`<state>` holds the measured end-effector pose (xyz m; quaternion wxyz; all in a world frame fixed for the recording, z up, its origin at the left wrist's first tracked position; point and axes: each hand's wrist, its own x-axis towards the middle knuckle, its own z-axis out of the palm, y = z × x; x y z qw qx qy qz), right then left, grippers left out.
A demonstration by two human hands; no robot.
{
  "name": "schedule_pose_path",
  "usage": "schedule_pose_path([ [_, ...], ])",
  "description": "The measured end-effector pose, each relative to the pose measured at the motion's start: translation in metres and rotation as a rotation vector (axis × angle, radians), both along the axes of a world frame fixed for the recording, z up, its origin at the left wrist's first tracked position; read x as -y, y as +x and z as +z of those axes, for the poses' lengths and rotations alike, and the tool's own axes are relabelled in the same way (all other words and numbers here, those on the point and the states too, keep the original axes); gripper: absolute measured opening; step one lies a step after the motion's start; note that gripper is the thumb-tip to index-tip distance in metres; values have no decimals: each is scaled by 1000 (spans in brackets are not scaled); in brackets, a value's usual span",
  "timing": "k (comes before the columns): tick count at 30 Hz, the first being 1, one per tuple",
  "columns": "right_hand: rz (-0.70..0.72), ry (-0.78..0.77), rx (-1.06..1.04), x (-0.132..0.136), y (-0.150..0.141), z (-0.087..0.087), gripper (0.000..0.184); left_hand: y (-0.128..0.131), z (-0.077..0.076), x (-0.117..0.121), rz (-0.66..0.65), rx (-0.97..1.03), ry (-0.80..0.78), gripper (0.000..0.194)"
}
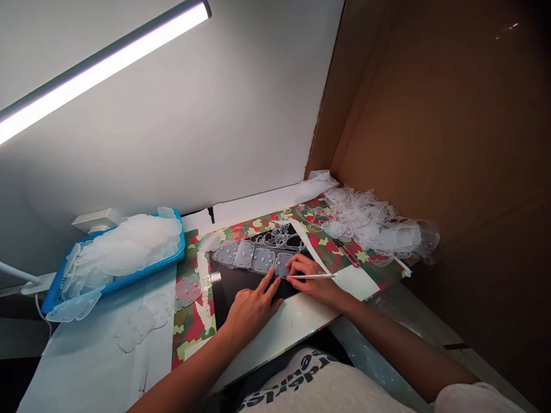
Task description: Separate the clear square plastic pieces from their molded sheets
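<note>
My left hand (pixel 255 303) lies low over the black board (pixel 224 291), its index and middle fingers stretched out onto the edge of a translucent plastic piece (pixel 263 261). In my right hand (pixel 312 277) is a slim white pen-like tool (pixel 316 276), pinched near its dark tip, which points left toward my left fingertips. A row of several such frosted pieces with small slots and raised bits runs across the board. Behind them is a tangle of thin clear plastic rings (pixel 279 236). My right fingers partly cover the rightmost piece.
At left stands a blue basket (pixel 142 269) heaped with frosted plastic pieces. Loose pieces (pixel 136 328) lie on white paper beside it. A pile of clear plastic scraps (pixel 370 221) and pink-handled tweezers (pixel 348 253) are at right on the camouflage-patterned mat. Cardboard (pixel 430 126) walls the right side.
</note>
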<state>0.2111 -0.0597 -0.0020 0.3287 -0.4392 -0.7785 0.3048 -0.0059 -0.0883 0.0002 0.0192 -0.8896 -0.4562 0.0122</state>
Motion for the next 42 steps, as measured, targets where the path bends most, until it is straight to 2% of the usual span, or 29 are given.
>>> schedule_pose_path([
  [11, 22, 37, 97, 3, -5, 7, 14, 4, 6, 1, 51, 11, -104, 48],
  [14, 24, 50, 105, 4, -4, 4, 14, 4, 5, 1, 75, 5, -137, 49],
  [18, 50, 213, 196, 4, -11, -9, 12, 4, 3, 0, 84, -9, -155, 52],
  [21, 44, 273, 234, 0, -11, -11, 19, 5, 5, 0, 93, -17, -174, 51],
  [23, -71, 246, 181, -5, 2, -6, 19, 5, 8, 0, 99, -18, -189, 51],
  [27, -650, 190, -32, -16, 50, 15, 15, 4, 11, -1, 99, -3, -194, 50],
  [28, -734, 172, -76, -17, 60, 19, 16, 3, 11, -2, 97, 3, -196, 50],
  [29, -749, 140, -112, -16, 66, 22, 18, 3, 11, -2, 96, 10, -200, 50],
  [30, -698, 93, -137, -14, 68, 24, 19, 3, 11, -3, 96, 15, -203, 49],
  [33, -388, -47, -124, -2, 46, 21, 16, 2, 11, -4, 96, 27, -205, 49],
  [36, -143, -30, -44, 8, 11, 14, 9, 2, 13, -4, 96, 48, -206, 49],
  [39, -46, 46, 23, 11, -10, 7, 12, 2, 15, -3, 115, 66, -212, 52],
  [42, -34, 96, 80, 8, -13, 3, 14, 2, 15, -3, 116, 65, -198, 51],
])
